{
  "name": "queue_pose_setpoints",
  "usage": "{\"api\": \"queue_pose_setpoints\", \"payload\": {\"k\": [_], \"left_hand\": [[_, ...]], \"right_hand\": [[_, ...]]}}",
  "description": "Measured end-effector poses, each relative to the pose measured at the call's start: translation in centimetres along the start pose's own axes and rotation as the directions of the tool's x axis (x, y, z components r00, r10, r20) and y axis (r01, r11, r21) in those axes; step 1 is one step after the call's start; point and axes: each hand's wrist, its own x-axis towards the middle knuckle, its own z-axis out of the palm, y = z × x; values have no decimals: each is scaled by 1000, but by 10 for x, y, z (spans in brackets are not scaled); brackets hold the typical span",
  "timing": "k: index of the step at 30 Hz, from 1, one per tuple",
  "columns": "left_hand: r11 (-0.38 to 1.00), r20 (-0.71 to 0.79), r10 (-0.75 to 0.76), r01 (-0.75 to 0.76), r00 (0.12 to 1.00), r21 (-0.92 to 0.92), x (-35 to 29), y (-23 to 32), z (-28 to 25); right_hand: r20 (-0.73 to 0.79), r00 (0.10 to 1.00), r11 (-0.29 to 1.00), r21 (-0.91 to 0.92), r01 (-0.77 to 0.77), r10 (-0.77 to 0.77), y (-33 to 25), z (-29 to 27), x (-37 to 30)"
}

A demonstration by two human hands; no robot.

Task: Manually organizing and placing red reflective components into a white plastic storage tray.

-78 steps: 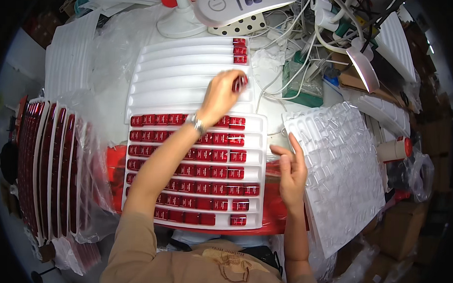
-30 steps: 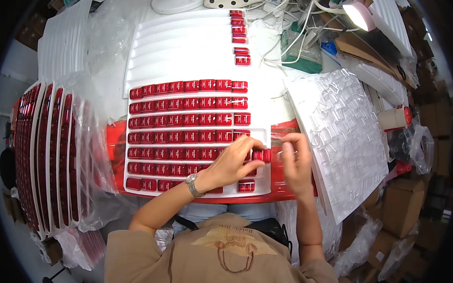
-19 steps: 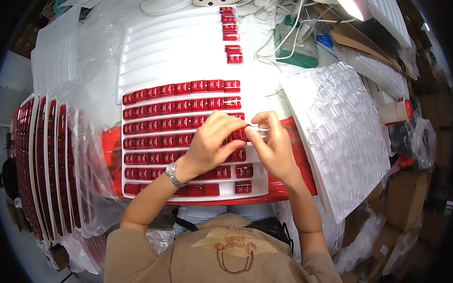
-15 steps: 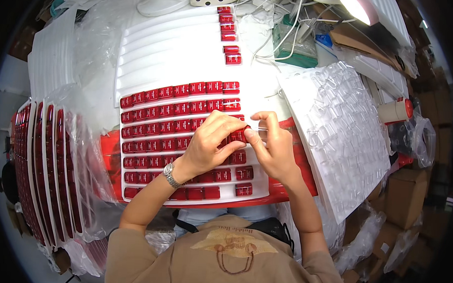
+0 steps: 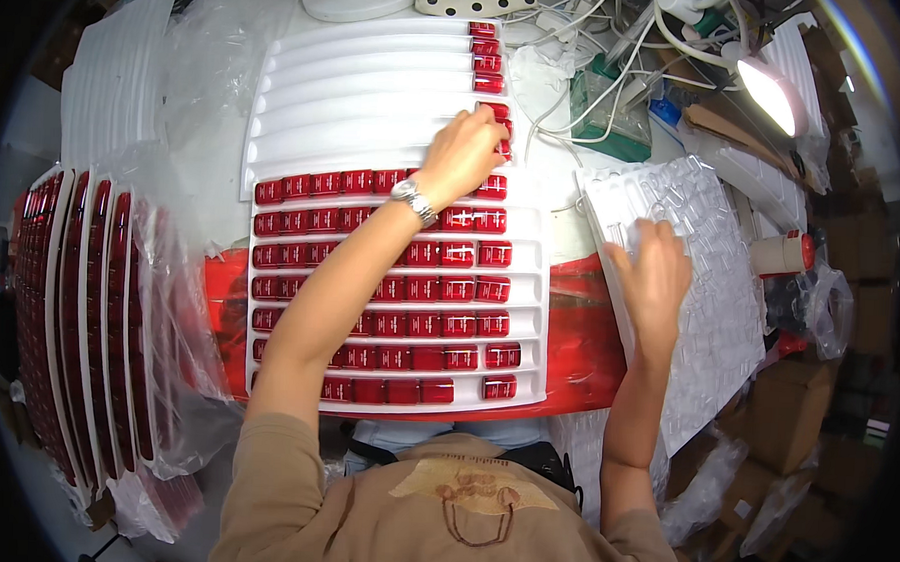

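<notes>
My left hand (image 5: pixel 464 155), with a metal watch on the wrist, is closed at the right end of the upper white tray (image 5: pixel 322 128). Its fingertips grip a small glossy red block (image 5: pixel 503 148), partly hidden by them, just below other red blocks in that column. My right hand (image 5: pixel 655 278) hovers over the sheet of small clear plastic pieces (image 5: pixel 701 320). Its thumb and fingers are apart; slight blur softens the fingertips. Below, the lower white tray (image 5: pixel 534 329) carries rows of red blocks (image 5: pixel 410 288), some covered by my left forearm.
More filled trays (image 5: pixel 101 328) stand on edge at the left beside clear plastic film (image 5: pixel 176 311). Cables (image 5: pixel 577 48), a lit lamp (image 5: pixel 772 97) and a green box (image 5: pixel 614 118) crowd the back right. A white-and-red container (image 5: pixel 783 253) lies at the far right.
My hands have separated from their place together over the lower tray. The left moved up to the upper tray; the right moved right, over the clear pieces. The whole view has shifted slightly.
</notes>
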Motion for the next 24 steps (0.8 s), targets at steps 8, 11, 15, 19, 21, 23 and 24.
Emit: {"api": "queue_pose_setpoints", "payload": {"k": [8, 11, 15, 19, 21, 23, 24], "left_hand": [[997, -224, 30, -14, 974, 72, -21, 17, -21], [992, -16, 71, -69, 997, 104, -33, 16, -16], [989, 30, 131, -133, 991, 65, -40, 17, -12], [821, -4, -4, 1, 1000, -571, -57, 31, -24], [724, 15, -30, 32, 999, -689, -67, 44, -29], [568, 59, -122, 118, 991, -814, -75, 58, -26], [534, 69, -147, 137, 987, -834, -79, 60, -27]], "right_hand": [[7, 999, 981, 193, 34, -36, 16, 9, -10], [-43, 995, 962, 256, 97, -88, 21, 16, -13], [-191, 977, 937, 318, 148, -89, 20, 25, 0], [36, 994, 448, 891, -80, 105, -8, 9, 1], [3, 997, 249, 968, 15, -74, -29, 16, -1], [-62, 971, 424, 892, 158, -232, -46, 19, -2], [32, 975, 375, 925, 54, -218, -48, 18, -1]]}}
